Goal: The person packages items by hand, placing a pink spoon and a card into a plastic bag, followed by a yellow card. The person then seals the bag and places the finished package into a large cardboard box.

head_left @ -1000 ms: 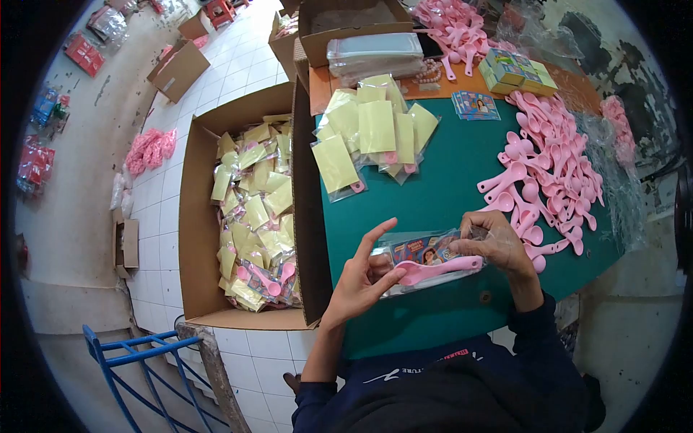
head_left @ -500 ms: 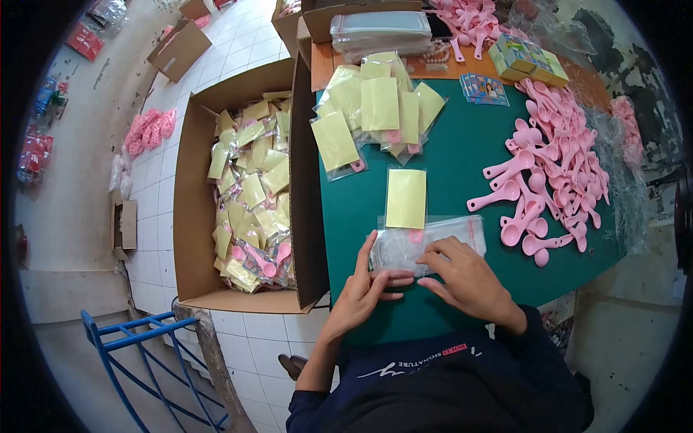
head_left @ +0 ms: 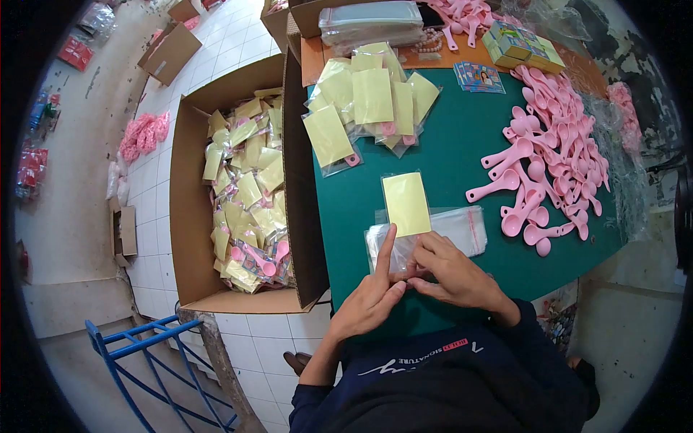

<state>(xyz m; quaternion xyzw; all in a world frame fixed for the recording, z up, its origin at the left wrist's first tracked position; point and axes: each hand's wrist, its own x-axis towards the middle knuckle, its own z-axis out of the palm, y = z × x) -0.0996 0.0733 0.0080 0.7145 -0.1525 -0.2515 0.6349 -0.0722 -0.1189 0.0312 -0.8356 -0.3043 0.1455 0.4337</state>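
Item: one clear packet with a yellow card, lying at the near side of the green table, over clear bags.
Right hand: your thumb and fingertips are pinching the packet's near end.
Left hand: your index is extending straight, your thumb resting by that same end; whether it is gripping film, I cannot tell.
Handling, in judgement: you are likely doing best by holding the film taut, smoothing creases evenly, and pressing lightly so the bags beneath are not sliding.
Far: similar packets, overlapping; picture cards, lying farther right.
Right: pink spoons, heaping.
Left: carton, holding more packets.
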